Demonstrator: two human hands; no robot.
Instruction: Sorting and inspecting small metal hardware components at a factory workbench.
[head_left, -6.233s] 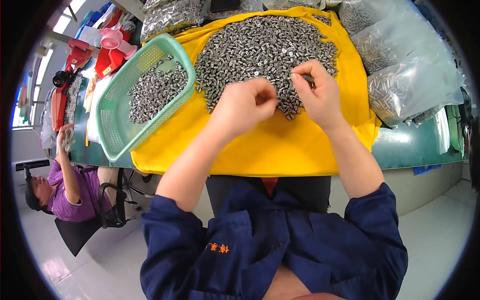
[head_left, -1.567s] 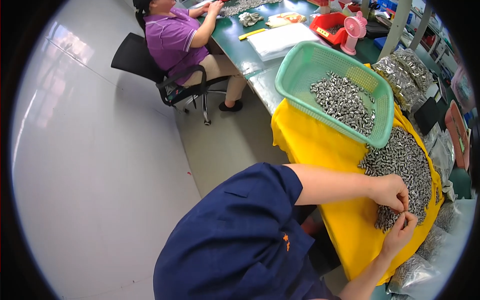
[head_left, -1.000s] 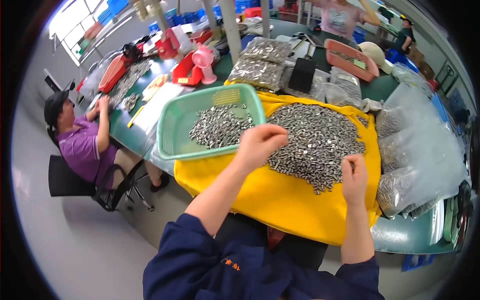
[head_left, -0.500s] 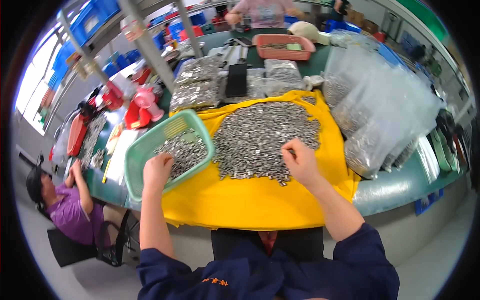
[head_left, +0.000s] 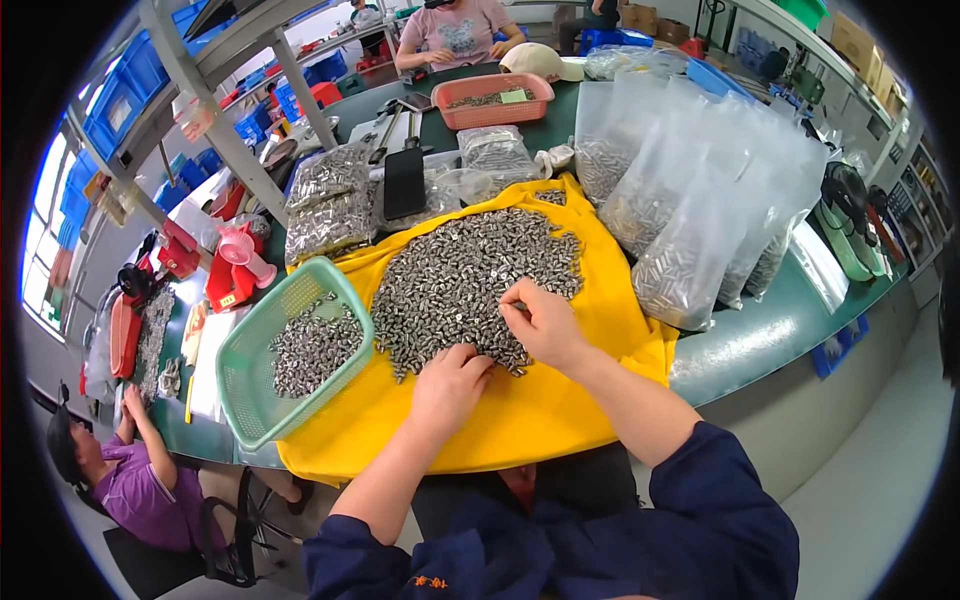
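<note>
Yellow cloth (head_left: 345, 440) lies under my hands, metal pieces (head_left: 455, 270) heaped just ahead. My left hand (head_left: 449, 393) curls at their near edge; my right hand (head_left: 547, 326) pinches over them. Fingertips partly hidden, I cannot tell whether either grasps one.

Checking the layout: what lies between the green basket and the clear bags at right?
The head view shows yellow cloth bearing metal parts, left hand and right hand at them.

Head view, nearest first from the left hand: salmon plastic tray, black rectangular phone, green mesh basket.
1. Green mesh basket, left of the left hand.
2. Black rectangular phone, beyond the small metal pieces.
3. Salmon plastic tray, behind the phone, rightward.
</note>
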